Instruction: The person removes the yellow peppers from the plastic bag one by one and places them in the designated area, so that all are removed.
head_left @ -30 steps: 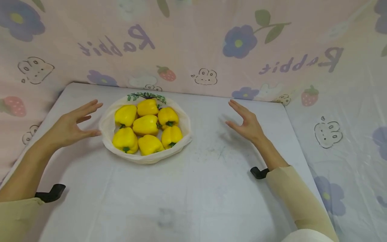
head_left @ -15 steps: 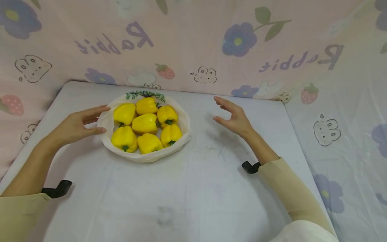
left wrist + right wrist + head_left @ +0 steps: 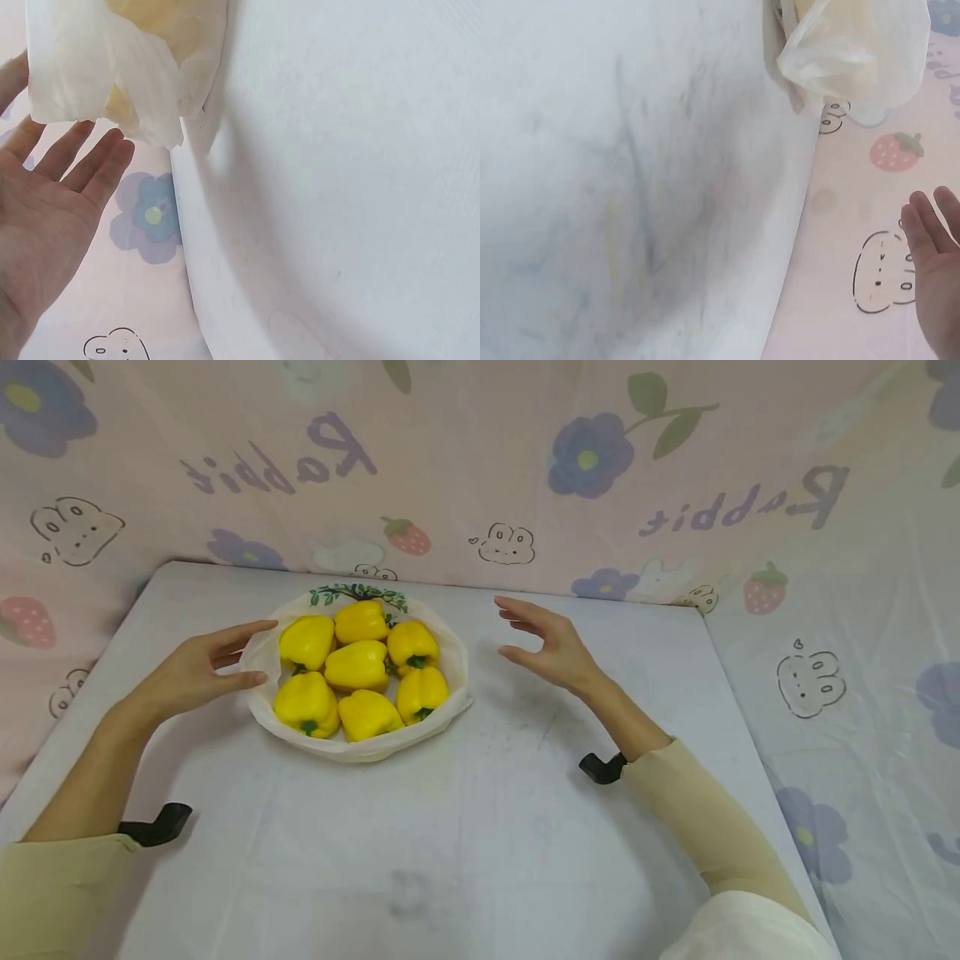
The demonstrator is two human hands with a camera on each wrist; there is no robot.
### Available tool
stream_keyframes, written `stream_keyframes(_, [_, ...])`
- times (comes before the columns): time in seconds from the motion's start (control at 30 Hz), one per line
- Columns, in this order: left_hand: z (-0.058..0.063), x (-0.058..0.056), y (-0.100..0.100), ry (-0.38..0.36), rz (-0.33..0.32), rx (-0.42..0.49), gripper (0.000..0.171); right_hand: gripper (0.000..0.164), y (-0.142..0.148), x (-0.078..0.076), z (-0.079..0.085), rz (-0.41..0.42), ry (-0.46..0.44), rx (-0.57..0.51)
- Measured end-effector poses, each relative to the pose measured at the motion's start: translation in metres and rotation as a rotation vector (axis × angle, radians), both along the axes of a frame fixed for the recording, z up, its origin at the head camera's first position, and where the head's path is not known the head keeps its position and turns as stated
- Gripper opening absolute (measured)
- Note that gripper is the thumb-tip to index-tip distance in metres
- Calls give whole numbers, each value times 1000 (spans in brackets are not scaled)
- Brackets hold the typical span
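Note:
Several yellow bell peppers [image 3: 357, 666] lie together inside a white plastic bag [image 3: 367, 752] whose mouth is spread wide, with green leaves printed at its far side. My left hand [image 3: 186, 677] is at the bag's left rim, thumb and fingers spread apart, the fingertips overlapping the edge. In the left wrist view, the fingers of that hand [image 3: 56, 217] lie right at the bag's thin side [image 3: 71, 60]. To the right of the bag my right hand [image 3: 553, 647] hovers apart from it, palm toward it and holding nothing. The right wrist view shows its fingers [image 3: 930, 232] extended, below the bag [image 3: 885, 56].
The bag stands on a white table [image 3: 450, 852], toward its back left. Behind it and on both sides hangs a pink and white curtain [image 3: 465, 460] with rabbits, flowers and strawberries. A black wrist mount [image 3: 156, 825] juts from the left sleeve, another mount [image 3: 602, 768] from the right.
My right hand has moved left toward the bag. My left hand has moved slightly right, up to the bag's rim. The bag and peppers have stayed in place.

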State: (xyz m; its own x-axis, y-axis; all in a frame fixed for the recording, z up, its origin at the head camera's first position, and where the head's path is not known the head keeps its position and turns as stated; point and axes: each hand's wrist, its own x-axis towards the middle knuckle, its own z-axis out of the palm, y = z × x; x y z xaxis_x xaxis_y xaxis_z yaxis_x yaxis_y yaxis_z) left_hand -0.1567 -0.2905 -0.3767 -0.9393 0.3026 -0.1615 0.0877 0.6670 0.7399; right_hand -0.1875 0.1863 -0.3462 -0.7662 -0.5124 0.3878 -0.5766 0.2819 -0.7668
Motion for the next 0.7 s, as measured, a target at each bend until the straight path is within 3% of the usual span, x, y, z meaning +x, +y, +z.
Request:
stream_keyframes(0.37, [-5, -5, 5, 21, -15, 5, 69, 53, -27, -3, 3, 81, -56, -18])
stream_keyframes(0.7, [-4, -4, 4, -1, 12, 51, 75, 50, -44, -25, -21, 153, -149, -5])
